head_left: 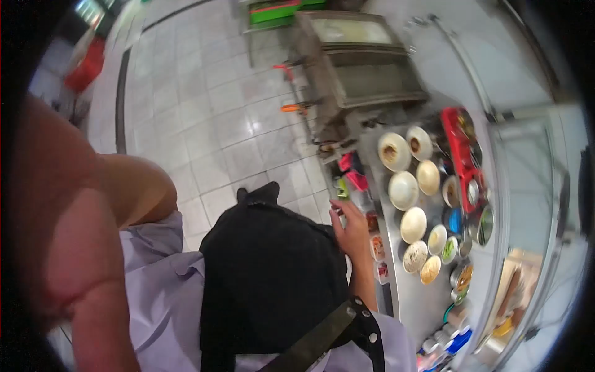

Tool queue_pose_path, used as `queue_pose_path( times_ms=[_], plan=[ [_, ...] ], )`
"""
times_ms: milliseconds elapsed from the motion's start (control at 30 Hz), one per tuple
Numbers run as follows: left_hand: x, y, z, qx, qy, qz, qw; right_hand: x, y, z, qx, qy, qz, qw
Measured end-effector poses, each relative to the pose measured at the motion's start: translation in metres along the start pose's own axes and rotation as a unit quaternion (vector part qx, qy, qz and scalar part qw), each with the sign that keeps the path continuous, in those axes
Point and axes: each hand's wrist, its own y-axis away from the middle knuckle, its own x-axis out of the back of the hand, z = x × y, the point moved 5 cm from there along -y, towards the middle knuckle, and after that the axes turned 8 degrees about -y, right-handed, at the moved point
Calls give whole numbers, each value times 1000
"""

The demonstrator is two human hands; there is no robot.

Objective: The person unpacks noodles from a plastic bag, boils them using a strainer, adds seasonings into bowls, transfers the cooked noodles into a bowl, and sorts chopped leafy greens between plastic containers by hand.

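Observation:
My right hand (pixel 351 227) hangs beside the counter's front edge, next to the black apron (pixel 273 279) I wear. Its fingers are loosely bent and apart, and I see nothing in them. Close by are small containers of red and orange food (pixel 377 247) along the counter's edge. My left arm (pixel 133 186) is raised and bent at the left. Large, blurred skin (pixel 80 248) fills that side close to the camera, and no fingers of my left hand can be made out there.
On the metal counter (pixel 406 304) stand several pale bowls (pixel 413 224), some with food, and a red tray (pixel 460 146). Beyond is a brown-framed cabinet (pixel 365 62). A glass-panelled frame (pixel 527 180) runs along the right. White floor tiles (pixel 229 99) lie ahead.

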Motion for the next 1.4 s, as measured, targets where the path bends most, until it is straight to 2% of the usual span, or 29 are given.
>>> queue_pose_path(
  times_ms=[100,200,267,333,400,467,533,567,600,700,733,800,833,867,933,967,1000,1033,1100,1133,1167,1233,1333,1400],
  plan=[
    [124,11,1,20,-98,-5,995,-81,-58,-56,36,78,-96,992],
    [230,21,9,39,-189,-21,981,-158,-95,-117,85,61,-164,981],
    [291,24,13,49,-254,-34,965,-199,-117,-147,111,101,-223,963],
    [342,23,10,59,-302,-40,951,-226,-140,-175,89,71,-263,958],
    [381,27,-4,71,-335,-34,939,-257,-176,-190,107,93,-283,949],
    [415,40,-18,90,-352,-32,931,-272,-173,-194,82,122,-305,941],
    [444,51,-58,93,-355,-33,929,-304,-218,-200,69,126,-310,940],
    [460,56,-81,95,-347,-42,932,-314,-237,-208,26,93,-310,946],
    [476,59,-102,93,-343,-49,933,-325,-260,-202,63,115,-301,944],
    [513,57,-153,98,-347,-65,930,-327,-356,-173,11,37,-198,980],
    [527,52,-170,98,-351,-65,929,-329,-397,-173,-6,14,-150,989],
    [556,36,-203,105,-358,-70,925,-324,-499,-204,50,-92,-63,993],
    [566,29,-215,111,-368,-62,921,-314,-559,-203,26,-98,-40,994],
    [578,21,-225,119,-375,-52,918,-302,-627,-207,176,-77,55,980],
    [603,7,-253,134,-386,-41,912,-280,-736,-233,76,-192,113,972],
    [613,6,-264,138,-396,-35,907,-275,-793,-244,84,-217,136,963],
    [624,7,-279,155,-404,-29,901,-274,-829,-265,50,-237,128,962],
    [633,17,-297,185,-421,-17,888,-275,-860,-286,12,-198,156,968],
    [654,58,-342,289,-431,4,855,-284,-919,-303,13,-165,137,977],
    [665,93,-365,341,-422,25,840,-286,-944,-302,10,-147,121,982],
    [675,122,-392,433,-366,24,823,-285,-971,-286,-6,-123,123,985],
    [692,200,-433,575,-307,31,757,-274,-1011,-244,-41,-76,135,987],
    [711,273,-500,658,-200,45,725,-266,-978,-261,81,42,233,968],
    [726,287,-547,684,-149,4,714,-287,-913,-343,50,27,255,965]
  ],
)
